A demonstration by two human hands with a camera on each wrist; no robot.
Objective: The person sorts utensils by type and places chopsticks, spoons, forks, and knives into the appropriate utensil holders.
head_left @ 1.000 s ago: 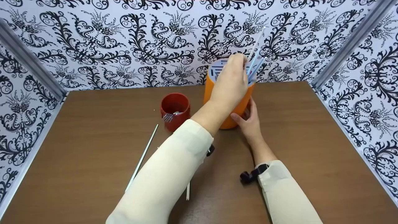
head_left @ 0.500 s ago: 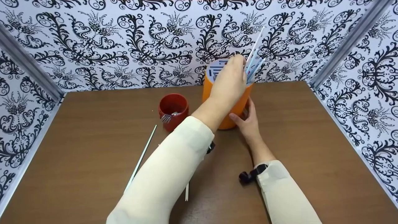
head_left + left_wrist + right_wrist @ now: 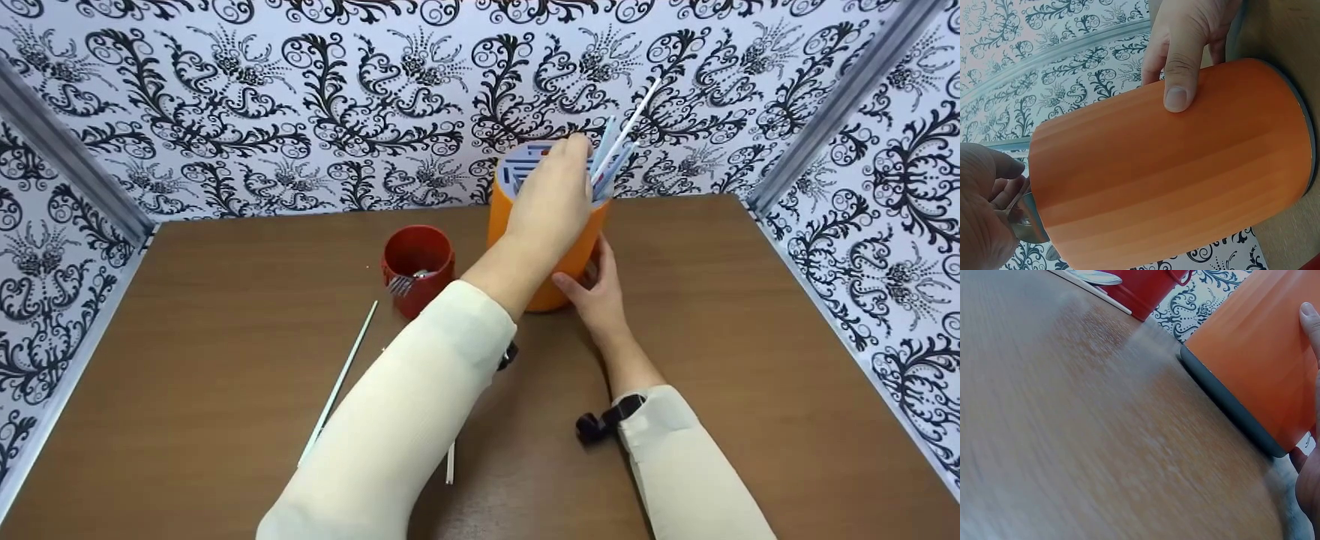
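At the back of the table stands an orange knife block (image 3: 551, 285) with a grey slotted top. My left hand (image 3: 551, 191) is over its top with curled fingers, and a thin white chopstick (image 3: 637, 116) slants up right from the hidden fingertips. More pale blue sticks (image 3: 606, 139) lean beside it. In the left wrist view, curved shiny metal (image 3: 1026, 216) shows between the left hand (image 3: 982, 208) and the rim; I cannot tell whether the fingers hold it. My right hand (image 3: 600, 296) grips the block's lower right side, thumb (image 3: 1178, 97) pressed on its wall.
A red cup (image 3: 418, 262) stands left of the block, with fork tines (image 3: 401, 285) at its wall. A pale green stick (image 3: 341, 382) and a white stick (image 3: 450, 465) lie nearer. A spoon (image 3: 1096, 277) lies beside the cup. Patterned walls (image 3: 330, 112) close the back and sides.
The white chopstick at the left hand has tilted further to the right, its top end lower than before. Both hands stay in nearly the same place on the block.
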